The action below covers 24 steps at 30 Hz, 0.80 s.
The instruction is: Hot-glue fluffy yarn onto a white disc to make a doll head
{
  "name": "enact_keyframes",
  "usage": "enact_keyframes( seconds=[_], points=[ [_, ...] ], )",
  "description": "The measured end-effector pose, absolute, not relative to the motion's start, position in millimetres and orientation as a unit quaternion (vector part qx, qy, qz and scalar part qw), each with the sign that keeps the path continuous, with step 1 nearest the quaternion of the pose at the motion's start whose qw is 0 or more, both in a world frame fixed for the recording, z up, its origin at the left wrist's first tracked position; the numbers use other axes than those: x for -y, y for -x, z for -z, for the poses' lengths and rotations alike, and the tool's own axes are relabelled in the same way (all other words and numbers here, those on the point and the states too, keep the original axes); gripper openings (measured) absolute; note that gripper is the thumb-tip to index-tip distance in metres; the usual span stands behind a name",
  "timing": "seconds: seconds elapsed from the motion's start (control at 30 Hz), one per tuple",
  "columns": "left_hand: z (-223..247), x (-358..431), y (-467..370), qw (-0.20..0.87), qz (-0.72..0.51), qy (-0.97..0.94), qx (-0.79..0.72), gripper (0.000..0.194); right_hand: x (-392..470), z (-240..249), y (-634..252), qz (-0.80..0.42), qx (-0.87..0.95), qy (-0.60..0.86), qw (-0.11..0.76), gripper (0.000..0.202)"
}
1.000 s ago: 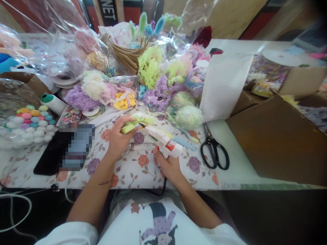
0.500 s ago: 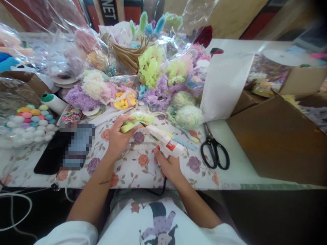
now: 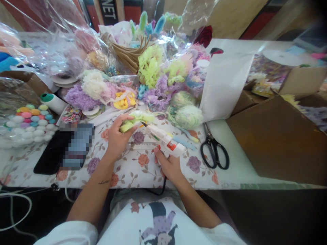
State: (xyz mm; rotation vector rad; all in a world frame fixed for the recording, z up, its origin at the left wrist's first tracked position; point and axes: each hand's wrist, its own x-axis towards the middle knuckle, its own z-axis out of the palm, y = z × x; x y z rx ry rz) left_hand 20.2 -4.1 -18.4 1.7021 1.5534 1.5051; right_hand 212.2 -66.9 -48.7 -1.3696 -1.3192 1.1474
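Note:
Pinched in my left hand (image 3: pixel 120 134) is a fluffy yellow-green piece (image 3: pixel 139 117), with the fingers and thumb closed on its left part. My right hand (image 3: pixel 168 166) grips the handle of a white glue gun (image 3: pixel 159 136) with red parts. The dark nozzle points up and left and sits right at the lower edge of the yellow-green piece; whether they touch I cannot tell. Below the gun's front, a pale ruler (image 3: pixel 143 146) lies on the floral cloth (image 3: pixel 153 173). Pale blue and yellow strips (image 3: pixel 186 142) lie behind the gun.
Black-handled scissors (image 3: pixel 214 153) lie right of my right hand, before a large cardboard box (image 3: pixel 278 143). Two phones (image 3: pixel 51 149) lie at the left beside a bag of colourful pompoms (image 3: pixel 32 120). Yarn bundles (image 3: pixel 153 64) and plastic bags line the back.
The glue gun's red trigger area looks slightly shifted, and the yellow-green piece has changed shape a little. Both hands stay nearly in place.

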Motion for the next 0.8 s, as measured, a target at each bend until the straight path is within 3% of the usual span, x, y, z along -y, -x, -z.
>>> enact_keyframes(
  seconds=[0.43, 0.8],
  points=[
    [21, 3, -18, 0.208, -0.549, -0.591, -0.554, 0.028, 68, 40, -209, -0.465, 0.511, 0.566, 0.450, 0.028],
    [34, -5, -11, 0.267, -0.592, -0.504, -0.570, 0.040, 69, 36, -209, -0.461, 0.514, 0.557, 0.462, 0.023]
  ],
)
